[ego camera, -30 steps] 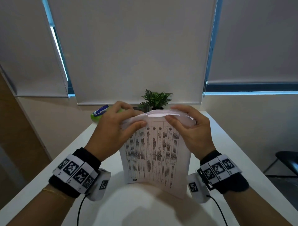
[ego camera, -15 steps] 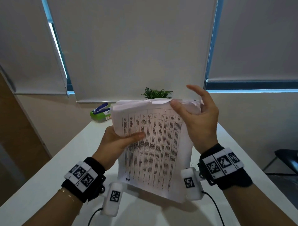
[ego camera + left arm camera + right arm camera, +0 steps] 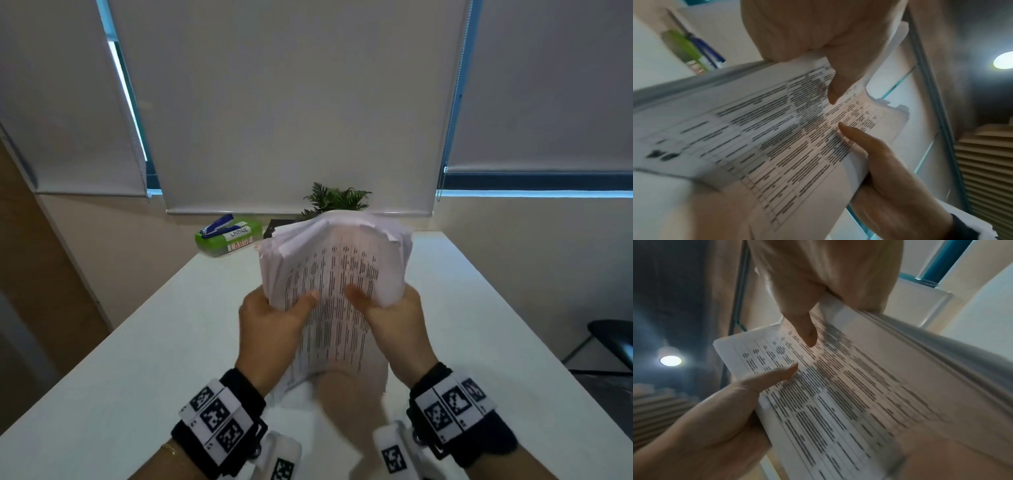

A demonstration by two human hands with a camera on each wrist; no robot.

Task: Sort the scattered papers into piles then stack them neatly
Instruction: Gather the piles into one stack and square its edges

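At centre frame, left hand (image 3: pixel 270 329) and right hand (image 3: pixel 397 325) grip the upright paper stack (image 3: pixel 337 274) by its side edges, long axis vertical above the white table (image 3: pixel 137 359).

The thick sheaf of white printed paper sheets (image 3: pixel 337 274), which a second ago stood on edge with both hands capping its top edge, was lifted and then brought back down. The left hand (image 3: pixel 270 329) slid from the top to the sheaf's left side, its thumb (image 3: pixel 308 299) pressed on the printed face. The right hand (image 3: pixel 394 325), half a second ago raised at the upper right corner with fingers spread, dropped to grip the right side, its thumb (image 3: pixel 356 296) now beside the left one.
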